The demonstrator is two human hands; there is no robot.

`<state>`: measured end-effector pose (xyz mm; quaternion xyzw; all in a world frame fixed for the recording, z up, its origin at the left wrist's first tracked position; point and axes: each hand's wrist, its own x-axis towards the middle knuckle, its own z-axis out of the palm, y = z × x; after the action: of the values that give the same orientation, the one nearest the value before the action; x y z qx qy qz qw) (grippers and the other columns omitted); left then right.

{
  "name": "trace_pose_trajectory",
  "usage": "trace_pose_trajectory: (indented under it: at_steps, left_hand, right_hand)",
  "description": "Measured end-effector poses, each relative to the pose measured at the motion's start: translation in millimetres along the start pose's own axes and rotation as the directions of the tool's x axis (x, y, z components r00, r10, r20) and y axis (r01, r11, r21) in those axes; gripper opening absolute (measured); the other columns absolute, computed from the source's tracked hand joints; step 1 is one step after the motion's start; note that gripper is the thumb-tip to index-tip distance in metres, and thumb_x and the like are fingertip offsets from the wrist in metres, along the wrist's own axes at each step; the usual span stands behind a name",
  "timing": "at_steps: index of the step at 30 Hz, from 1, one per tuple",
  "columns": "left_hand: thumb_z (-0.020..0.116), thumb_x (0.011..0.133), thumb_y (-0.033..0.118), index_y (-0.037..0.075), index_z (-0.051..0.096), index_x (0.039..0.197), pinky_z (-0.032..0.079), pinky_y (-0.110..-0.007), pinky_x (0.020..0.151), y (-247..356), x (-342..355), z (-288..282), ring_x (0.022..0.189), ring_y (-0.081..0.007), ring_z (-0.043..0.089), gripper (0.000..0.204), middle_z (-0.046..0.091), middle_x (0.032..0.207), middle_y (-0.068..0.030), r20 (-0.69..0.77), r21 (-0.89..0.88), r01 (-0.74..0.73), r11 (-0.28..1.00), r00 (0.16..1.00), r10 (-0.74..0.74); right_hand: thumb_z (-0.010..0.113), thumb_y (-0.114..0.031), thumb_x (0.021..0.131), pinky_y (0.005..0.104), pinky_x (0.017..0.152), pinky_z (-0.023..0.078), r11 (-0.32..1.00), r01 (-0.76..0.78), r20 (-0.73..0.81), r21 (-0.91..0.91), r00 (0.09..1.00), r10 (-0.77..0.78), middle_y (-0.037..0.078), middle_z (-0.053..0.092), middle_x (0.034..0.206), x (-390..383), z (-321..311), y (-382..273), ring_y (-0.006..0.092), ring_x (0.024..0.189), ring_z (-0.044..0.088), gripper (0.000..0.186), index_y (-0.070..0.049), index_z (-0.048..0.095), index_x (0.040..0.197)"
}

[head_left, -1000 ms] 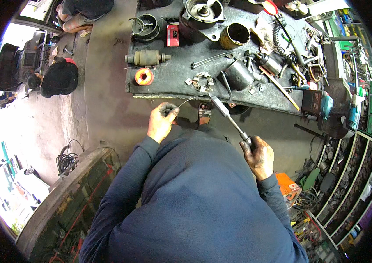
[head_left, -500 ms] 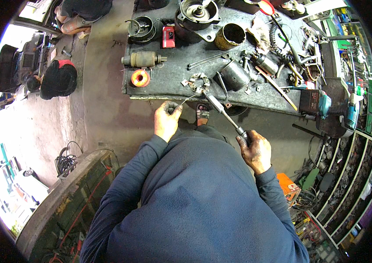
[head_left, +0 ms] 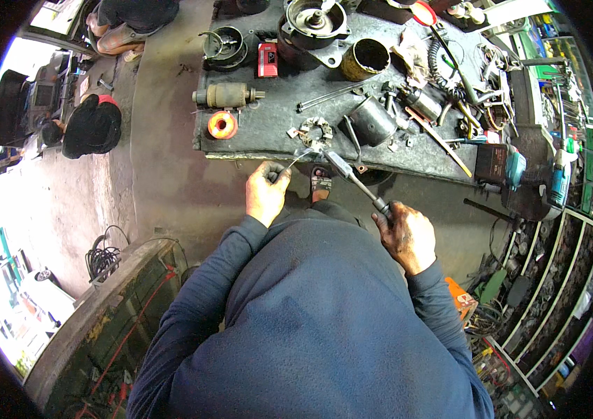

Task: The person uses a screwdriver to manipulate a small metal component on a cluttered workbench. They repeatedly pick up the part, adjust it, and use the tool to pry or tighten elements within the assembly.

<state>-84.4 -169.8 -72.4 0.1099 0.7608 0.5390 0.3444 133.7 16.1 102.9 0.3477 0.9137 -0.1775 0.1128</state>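
My left hand (head_left: 266,192) pinches a thin solder wire (head_left: 298,158) just off the bench's front edge. The wire slants up to the tip of a soldering iron (head_left: 361,184). My right hand (head_left: 408,237) is wrapped round the iron's dark handle, its shaft pointing up and left. Where wire and tip meet, close to a round brush holder (head_left: 316,130) at the bench edge, a pale patch shows; I cannot tell whether they touch the holder. An orange spool (head_left: 222,125) lies flat to the left, below a motor armature (head_left: 228,94).
The dark workbench (head_left: 268,145) carries a black cylindrical housing (head_left: 372,120), a rusty ring (head_left: 365,59), a red box (head_left: 268,60) and long bolts (head_left: 329,96). A teal cordless tool (head_left: 515,170) sits at the right corner. Another person (head_left: 136,17) is at the upper left.
The iron's tip and the wire have shifted slightly, and a pale patch now shows where they meet. My right hand has moved a little. Both hands keep their hold.
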Motion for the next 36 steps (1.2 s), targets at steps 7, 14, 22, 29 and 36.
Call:
trace_pose_trajectory:
  at_steps: [7,14,22,29,36]
  left_hand:
    - [0.069,0.097,0.007,-0.002,0.064,0.098,0.058,-0.031,0.054,-1.8,3.4,-0.1,0.071,-0.0145,0.068,0.010,0.072,0.086,-0.0097,-0.013,0.056,-0.119,0.991,0.993,0.120]
    - [0.070,0.096,0.007,0.000,0.065,0.094,0.055,-0.029,0.063,8.9,2.1,2.9,0.069,-0.0124,0.065,0.008,0.072,0.086,-0.0078,-0.025,0.070,-0.049,0.996,0.998,0.051]
    - [0.078,0.090,0.011,0.000,0.068,0.088,0.049,-0.031,0.061,15.3,5.3,3.3,0.063,-0.0109,0.056,0.015,0.067,0.071,-0.0041,-0.089,0.036,-0.041,0.998,0.995,0.044]
    - [0.078,0.089,0.011,0.001,0.069,0.089,0.050,-0.032,0.063,14.2,7.3,8.1,0.064,-0.0117,0.058,0.014,0.069,0.073,-0.0057,-0.090,-0.066,0.041,0.997,0.995,-0.047]
    - [0.079,0.089,0.013,0.000,0.067,0.089,0.050,-0.034,0.063,18.4,8.4,7.4,0.063,-0.0140,0.058,0.017,0.068,0.072,-0.0079,-0.100,0.050,-0.042,0.998,0.994,0.046]
  right_hand:
    - [0.073,-0.037,0.091,0.0463,0.064,0.057,0.992,0.029,0.077,-0.126,0.997,-0.020,0.019,0.069,0.076,15.1,-29.9,-16.8,0.0370,0.073,0.072,0.034,-0.004,0.066,0.088]
    - [0.074,-0.038,0.092,0.0472,0.064,0.057,0.994,0.007,0.029,-0.108,1.000,-0.003,0.019,0.070,0.075,4.8,-20.1,-21.4,0.0386,0.071,0.071,0.036,-0.004,0.064,0.084]
    - [0.075,-0.034,0.090,0.0473,0.062,0.055,0.958,0.123,-0.048,-0.260,0.989,-0.140,0.018,0.071,0.079,18.9,-34.4,-19.4,0.0374,0.072,0.071,0.031,-0.005,0.065,0.088]
    - [0.074,-0.034,0.090,0.0453,0.061,0.057,0.996,0.018,0.077,-0.089,0.997,-0.011,0.018,0.066,0.066,15.6,-23.9,-10.3,0.0376,0.067,0.071,0.032,-0.005,0.064,0.083]
    - [0.073,-0.026,0.089,0.0454,0.061,0.056,0.923,0.238,-0.016,-0.303,0.967,-0.255,0.017,0.067,0.081,18.8,-24.0,4.5,0.0353,0.069,0.070,0.026,-0.004,0.061,0.096]
